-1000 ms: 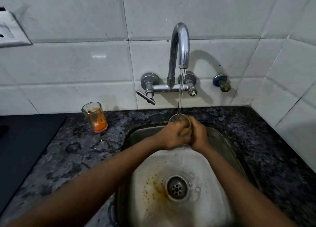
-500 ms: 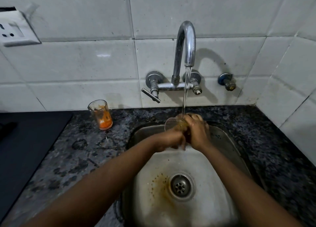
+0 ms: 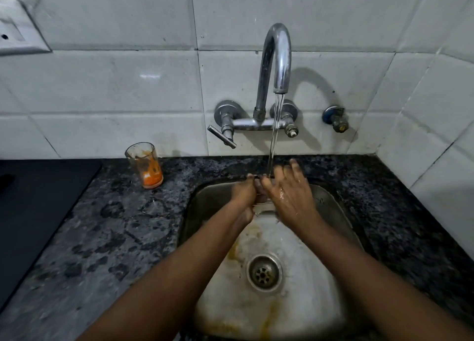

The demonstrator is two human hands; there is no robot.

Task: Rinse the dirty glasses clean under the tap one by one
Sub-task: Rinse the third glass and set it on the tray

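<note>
The left hand (image 3: 243, 193) has its fingers wrapped round a glass (image 3: 260, 195) under the tap (image 3: 278, 58) so water runs in. The right hand (image 3: 287, 194) rubs it, fingers spread. Another dirty glass (image 3: 145, 165) waits on the counter (image 3: 102, 238).

It was a home kitchen: a steel sink (image 3: 331, 202) was set into a speckled dark granite tabletop (image 3: 107, 238), a chrome tap (image 3: 277, 66) ran from a white-tiled wall (image 3: 115, 89), and a dark cooktop (image 3: 38, 199) lay at the left edge.
</note>
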